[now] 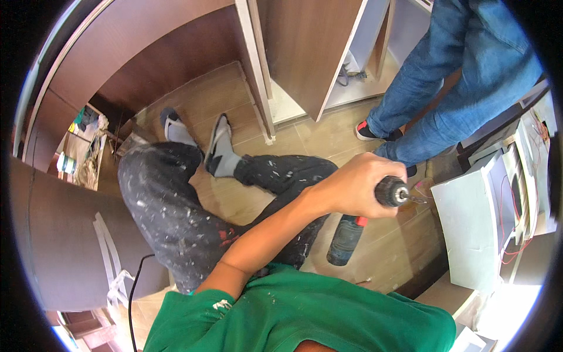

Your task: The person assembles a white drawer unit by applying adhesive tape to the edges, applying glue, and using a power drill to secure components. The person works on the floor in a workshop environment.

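My left arm reaches across my lap to the right, and my left hand (369, 185) is closed around a power drill (390, 192). The drill's black chuck and thin bit point right, toward a white panel, apart from it. Directly below the hand is a dark cylinder (345, 242) with a red part at its upper end; I cannot tell whether it belongs to the drill or stands on the floor. Only the green shirt shows at my right shoulder; my right hand is not in view.
My legs in paint-spattered dark trousers (170, 205) bend across the tiled floor (234, 202). Another person in blue jeans (446, 88) stands at upper right, beside an open cabinet (314, 53). White panels (469, 229) with red wires are at right. A black cable (136, 287) hangs lower left.
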The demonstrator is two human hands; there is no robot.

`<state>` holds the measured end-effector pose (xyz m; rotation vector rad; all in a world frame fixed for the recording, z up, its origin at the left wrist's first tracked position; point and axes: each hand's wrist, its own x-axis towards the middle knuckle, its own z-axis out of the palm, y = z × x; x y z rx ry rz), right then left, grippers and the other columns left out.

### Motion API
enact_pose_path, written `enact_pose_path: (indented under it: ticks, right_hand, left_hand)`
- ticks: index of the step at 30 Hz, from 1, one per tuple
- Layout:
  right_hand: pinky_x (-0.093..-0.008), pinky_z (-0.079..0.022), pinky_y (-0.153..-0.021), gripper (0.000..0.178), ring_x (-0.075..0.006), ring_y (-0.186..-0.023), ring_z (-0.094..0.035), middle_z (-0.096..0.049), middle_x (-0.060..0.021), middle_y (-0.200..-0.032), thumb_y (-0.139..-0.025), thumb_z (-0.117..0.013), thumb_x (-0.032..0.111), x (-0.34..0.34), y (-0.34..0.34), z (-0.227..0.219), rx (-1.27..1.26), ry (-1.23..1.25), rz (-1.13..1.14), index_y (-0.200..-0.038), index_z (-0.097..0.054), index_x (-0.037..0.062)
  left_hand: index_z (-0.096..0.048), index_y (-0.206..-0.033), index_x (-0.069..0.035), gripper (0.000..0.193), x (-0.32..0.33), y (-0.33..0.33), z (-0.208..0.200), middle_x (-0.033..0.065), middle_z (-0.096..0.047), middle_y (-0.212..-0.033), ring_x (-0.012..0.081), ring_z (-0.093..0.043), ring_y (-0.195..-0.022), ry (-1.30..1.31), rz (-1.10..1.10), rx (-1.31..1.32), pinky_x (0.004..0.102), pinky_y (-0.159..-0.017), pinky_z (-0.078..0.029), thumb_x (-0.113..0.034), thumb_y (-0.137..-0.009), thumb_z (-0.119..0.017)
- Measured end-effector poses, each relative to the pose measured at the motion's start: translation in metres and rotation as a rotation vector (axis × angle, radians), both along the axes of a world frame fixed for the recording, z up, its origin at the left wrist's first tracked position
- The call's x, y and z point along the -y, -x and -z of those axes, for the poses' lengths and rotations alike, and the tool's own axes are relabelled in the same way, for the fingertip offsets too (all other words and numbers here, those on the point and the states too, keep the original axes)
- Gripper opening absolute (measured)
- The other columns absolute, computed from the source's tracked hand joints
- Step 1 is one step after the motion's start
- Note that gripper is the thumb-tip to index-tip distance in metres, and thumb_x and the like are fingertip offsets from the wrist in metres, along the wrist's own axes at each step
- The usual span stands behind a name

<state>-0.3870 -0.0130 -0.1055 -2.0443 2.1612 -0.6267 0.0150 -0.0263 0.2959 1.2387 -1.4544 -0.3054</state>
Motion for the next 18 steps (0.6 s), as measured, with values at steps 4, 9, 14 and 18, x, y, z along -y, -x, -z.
enact_pose_path:
  ticks: [4, 9, 14, 18]
  right_hand:
    - [-0.0492, -0.039, -0.104, 0.043, -0.0394, -0.122, -0.051, -0.053, -0.0208, -0.133, -0.093, -0.059, 0.020, 0.018, -0.004, 0.004, 0.033, 0.026, 0.044, -0.131, -0.052, 0.0005]
    - [-0.0487, -0.040, -0.104, 0.041, -0.0391, -0.120, -0.052, -0.054, -0.0208, -0.131, -0.093, -0.059, 0.019, 0.030, -0.008, 0.000, 0.117, 0.050, 0.111, -0.130, -0.053, 0.0002]
    - [-0.0481, -0.041, -0.103, 0.039, -0.0388, -0.119, -0.052, -0.055, -0.0208, -0.129, -0.094, -0.059, 0.017, 0.025, -0.008, -0.012, 0.199, 0.055, 0.140, -0.128, -0.054, -0.0001]
    - [-0.0477, -0.042, -0.102, 0.037, -0.0386, -0.118, -0.053, -0.056, -0.0208, -0.127, -0.094, -0.060, 0.016, 0.027, -0.006, 0.000, 0.312, 0.072, 0.139, -0.127, -0.055, -0.0003]
  left_hand:
    - [-0.062, -0.084, -0.006, 0.022, 0.008, -0.023, 0.017, 0.0055, -0.063, -0.077, 0.0159, -0.061, -0.070, -0.042, -0.041, -0.063, 0.0315, -0.067, -0.050, -0.007, -0.069, -0.078]
    - [-0.063, -0.081, -0.005, 0.016, 0.012, -0.033, 0.013, 0.0055, -0.066, -0.078, 0.0149, -0.063, -0.069, -0.138, -0.091, -0.106, 0.0301, -0.066, -0.050, -0.004, -0.070, -0.075]
    - [-0.061, -0.081, -0.004, 0.016, 0.034, -0.042, 0.017, 0.0042, -0.061, -0.074, 0.0131, -0.057, -0.067, -0.180, -0.042, -0.189, 0.0304, -0.064, -0.048, -0.006, -0.073, -0.075]
    - [-0.064, -0.084, -0.004, 0.016, 0.040, -0.059, 0.000, 0.0060, -0.068, -0.081, 0.0136, -0.065, -0.074, -0.158, -0.068, -0.053, 0.0288, -0.068, -0.052, 0.000, -0.072, -0.074]
